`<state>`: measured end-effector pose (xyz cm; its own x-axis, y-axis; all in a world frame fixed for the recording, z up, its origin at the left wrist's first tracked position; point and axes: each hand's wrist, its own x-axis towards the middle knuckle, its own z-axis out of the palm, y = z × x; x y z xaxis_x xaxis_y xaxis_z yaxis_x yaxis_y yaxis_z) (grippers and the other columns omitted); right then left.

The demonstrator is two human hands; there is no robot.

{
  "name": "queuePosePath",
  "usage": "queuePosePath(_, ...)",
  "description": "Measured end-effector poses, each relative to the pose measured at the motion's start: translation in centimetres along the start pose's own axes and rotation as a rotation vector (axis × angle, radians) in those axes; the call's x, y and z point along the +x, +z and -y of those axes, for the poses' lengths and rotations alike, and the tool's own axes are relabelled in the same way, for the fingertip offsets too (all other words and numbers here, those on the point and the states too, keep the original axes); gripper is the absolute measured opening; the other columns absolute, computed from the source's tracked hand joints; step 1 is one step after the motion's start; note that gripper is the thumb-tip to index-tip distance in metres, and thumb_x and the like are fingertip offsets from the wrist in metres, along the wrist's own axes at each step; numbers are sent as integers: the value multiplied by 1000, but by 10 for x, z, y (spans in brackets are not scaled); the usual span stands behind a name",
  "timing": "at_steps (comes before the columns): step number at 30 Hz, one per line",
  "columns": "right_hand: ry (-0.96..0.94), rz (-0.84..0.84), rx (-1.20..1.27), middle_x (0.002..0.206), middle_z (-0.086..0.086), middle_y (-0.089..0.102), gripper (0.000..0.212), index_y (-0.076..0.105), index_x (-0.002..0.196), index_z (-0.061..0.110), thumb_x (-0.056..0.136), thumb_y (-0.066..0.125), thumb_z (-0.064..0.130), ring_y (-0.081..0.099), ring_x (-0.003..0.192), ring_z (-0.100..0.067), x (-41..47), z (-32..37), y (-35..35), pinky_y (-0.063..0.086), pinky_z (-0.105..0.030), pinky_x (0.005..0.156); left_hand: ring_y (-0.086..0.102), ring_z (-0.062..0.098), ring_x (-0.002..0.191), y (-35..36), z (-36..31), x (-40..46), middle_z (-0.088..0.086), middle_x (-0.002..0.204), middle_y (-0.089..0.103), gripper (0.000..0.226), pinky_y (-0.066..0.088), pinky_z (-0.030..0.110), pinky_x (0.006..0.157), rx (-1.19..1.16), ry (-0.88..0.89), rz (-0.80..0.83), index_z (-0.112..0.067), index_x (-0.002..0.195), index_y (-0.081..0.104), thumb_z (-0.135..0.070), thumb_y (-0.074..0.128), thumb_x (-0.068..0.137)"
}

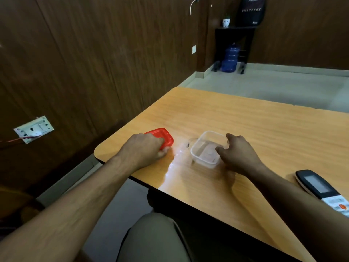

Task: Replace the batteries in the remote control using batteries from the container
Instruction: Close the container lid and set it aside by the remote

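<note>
The left hand [145, 148] grips the red lid [167, 136] at 9 o'clock of the open container [205, 164], whose 3 o'clock rim the right hand [238, 155] seems to clasp with curled fingers, while the remote [319, 188] lies at that nearer hand's 4 o'clock, its long axis running 10-to-4.

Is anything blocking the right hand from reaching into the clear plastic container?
Nothing visible does. The red plastic lid is off, held aside by the left hand; the right hand is at the rim of the open clear plastic container.

red lid [162, 136], clear container [206, 149], orange woodgrain table [245, 129]
</note>
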<state>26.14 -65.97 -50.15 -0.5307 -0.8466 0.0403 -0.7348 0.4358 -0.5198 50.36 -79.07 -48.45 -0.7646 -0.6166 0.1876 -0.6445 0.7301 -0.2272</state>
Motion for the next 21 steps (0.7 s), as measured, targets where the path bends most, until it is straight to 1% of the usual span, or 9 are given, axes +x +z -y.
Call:
queuePosePath(4, 11, 41, 92, 121, -18, 64, 62, 43, 143, 10, 89, 56, 36, 66, 95, -32, 2, 0, -3, 52, -35, 76, 58, 23, 52, -24, 0, -2, 5, 66, 63, 36, 43, 29, 46, -119, -63, -391, -14, 97, 59, -37, 32, 98)
queuePosePath(6, -1, 32, 121, 130, -18, 60, 65, 40, 148, 15, 89, 56, 38, 67, 97, -31, 2, -2, -7, 53, -37, 83, 61, 29, 55, -41, -1, 2, 10, 70, 66, 24, 39, 29, 49, -243, -145, -553, -14, 99, 58, -31, 41, 99)
queuePosePath(8, -19, -44, 161, 137, -16, 54, 57, 45, 145, 18, 92, 54, 39, 68, 98, -30, 1, -4, -13, 54, -42, 90, 60, 23, 66, -58, -4, 13, 6, 83, 68, 20, 41, 30, 58, -435, -198, -627, -18, 107, 60, -30, 47, 98)
queuePosePath(10, -61, -147, 291, 131, -12, 58, 46, 57, 135, 18, 96, 50, 40, 67, 96, -25, -1, -3, -20, 55, -42, 89, 62, 17, 82, -71, -9, 30, 0, 95, 70, 20, 47, 30, 69, -656, -184, -581, -23, 109, 64, -28, 52, 94)
queuePosePath(13, -121, -137, 645, 103, 0, 68, 36, 70, 114, 16, 99, 47, 37, 61, 77, -11, -6, 5, -32, 48, -19, 60, 61, 11, 88, -81, -30, 62, -1, 96, 70, 18, 46, 24, 74, -939, -125, -380, -21, 100, 73, -18, 56, 94)
queuePosePath(14, -119, -99, 725, 98, 3, 67, 36, 72, 111, 14, 99, 47, 36, 59, 72, -9, -7, 9, -35, 44, -18, 54, 60, 11, 88, -81, -39, 72, 0, 96, 69, 18, 46, 25, 74, -1002, -103, -296, -20, 99, 74, -16, 57, 95)
queuePosePath(17, -103, -13, 832, 90, 0, 65, 31, 72, 100, 11, 100, 49, 32, 60, 69, -15, -7, 14, -39, 42, -27, 52, 59, 10, 94, -73, -68, 96, -6, 101, 66, 18, 48, 26, 72, -1068, -32, -70, -22, 100, 72, -19, 55, 97)
queuePosePath(19, -80, 6, 877, 81, -5, 64, 21, 69, 91, 9, 98, 55, 23, 61, 68, -18, -3, 12, -37, 45, -28, 50, 58, 9, 93, -64, -81, 106, -11, 102, 62, 18, 47, 19, 63, -1133, -11, 26, -25, 102, 70, -22, 53, 98)
queuePosePath(21, -23, -24, 849, 79, -9, 64, 12, 69, 94, 7, 95, 59, 12, 63, 64, -19, 4, 5, -33, 48, -29, 49, 58, 13, 91, -54, -89, 114, -7, 104, 59, 17, 50, 16, 54, -1177, -30, 85, -30, 104, 67, -28, 52, 98)
